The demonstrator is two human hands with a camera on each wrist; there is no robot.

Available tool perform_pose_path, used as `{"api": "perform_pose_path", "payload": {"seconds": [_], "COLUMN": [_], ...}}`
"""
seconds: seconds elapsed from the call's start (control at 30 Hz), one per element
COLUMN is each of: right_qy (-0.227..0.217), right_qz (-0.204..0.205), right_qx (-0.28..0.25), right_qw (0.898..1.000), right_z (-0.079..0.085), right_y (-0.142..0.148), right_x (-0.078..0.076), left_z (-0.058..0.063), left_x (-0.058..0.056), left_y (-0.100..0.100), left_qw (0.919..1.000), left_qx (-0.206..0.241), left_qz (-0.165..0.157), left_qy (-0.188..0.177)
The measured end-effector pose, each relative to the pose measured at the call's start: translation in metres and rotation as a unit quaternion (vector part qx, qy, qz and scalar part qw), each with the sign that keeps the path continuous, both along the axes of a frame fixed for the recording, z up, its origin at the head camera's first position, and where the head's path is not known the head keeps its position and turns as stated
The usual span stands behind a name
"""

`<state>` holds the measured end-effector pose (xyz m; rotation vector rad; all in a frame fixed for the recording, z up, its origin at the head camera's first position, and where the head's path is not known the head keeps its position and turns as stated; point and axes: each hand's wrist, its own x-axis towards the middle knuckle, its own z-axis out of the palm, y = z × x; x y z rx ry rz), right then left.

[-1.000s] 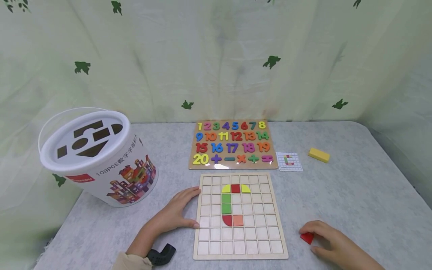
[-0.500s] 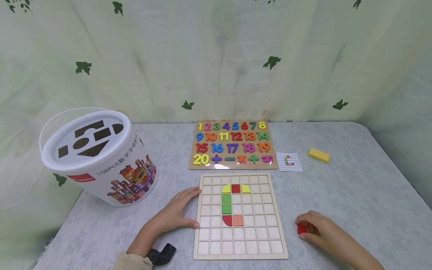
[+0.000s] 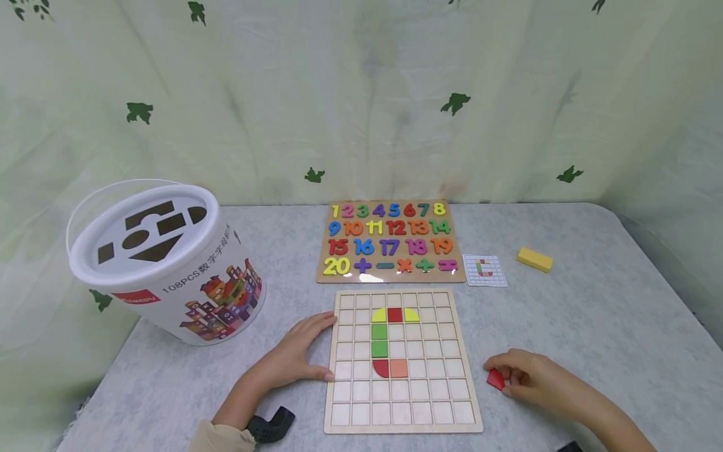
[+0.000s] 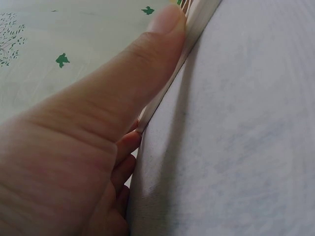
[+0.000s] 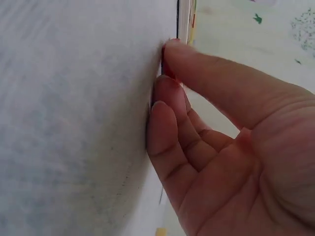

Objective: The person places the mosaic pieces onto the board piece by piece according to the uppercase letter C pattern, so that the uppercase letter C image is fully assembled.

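Note:
My left hand [image 3: 294,353] rests at the left edge of a wooden grid board [image 3: 430,408], thumb and fingers spread along its side. In the left wrist view the thumb [image 4: 142,64] lies against the board's edge. Set in the grid are two yellow quarter-round tiles, a red square [image 3: 394,315], two green squares [image 3: 379,339], a red quarter-round [image 3: 381,368] and an orange square [image 3: 398,368]. Right of the board, my right hand [image 3: 533,376] pinches a small red tile [image 3: 496,378] between thumb and fingers, low over the table. In the right wrist view fingers mostly hide this tile [image 5: 168,69].
Behind the grid board lies a number puzzle board [image 3: 322,276]. A small pattern card [image 3: 497,274] is beside it, with a yellow block [image 3: 534,259] further right. A large white bucket [image 3: 169,276] stands at the left on the grey table [image 3: 610,301].
My right hand has moved left and a little away from me, bringing the red tile nearer the grid board. The left hand has stayed at the board's edge.

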<state>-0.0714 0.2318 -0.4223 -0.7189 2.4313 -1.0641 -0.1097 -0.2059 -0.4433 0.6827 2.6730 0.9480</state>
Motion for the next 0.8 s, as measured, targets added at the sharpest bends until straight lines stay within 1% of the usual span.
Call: {"api": "perform_pose_path", "payload": {"seconds": [0.1,0.27,0.33,0.47,0.57,0.7,0.8], "right_qy": [0.003,0.039,0.033,0.019,0.033,0.04,0.044], "right_qz": [0.011,0.004,0.001,0.008,0.015,0.001,-0.017], "right_qx": [-0.008,0.019,0.026,0.021,0.017,0.031,0.035], "right_qw": [1.0,0.999,0.999,1.0,0.999,0.999,0.998], "right_z": [-0.002,-0.004,-0.004,-0.003,-0.003,-0.001,0.004], "right_y": [0.0,-0.004,-0.004,-0.004,-0.006,-0.01,-0.016], "right_x": [-0.002,-0.004,-0.004,-0.004,-0.004,-0.002,-0.001], "left_z": [0.001,0.001,0.002,0.002,0.001,0.001,0.002], "left_x": [0.0,0.0,0.0,0.0,0.0,0.0,0.001], "left_y": [0.0,0.0,0.0,0.0,0.0,0.0,0.0], "left_qw": [1.0,1.0,1.0,1.0,1.0,1.0,1.0], "left_qx": [0.002,0.001,0.002,0.001,0.0,0.001,0.002], "left_qz": [-0.001,-0.002,-0.002,-0.002,-0.002,-0.001,-0.001], "left_qy": [0.002,0.002,0.002,0.001,0.003,0.002,0.002]}}
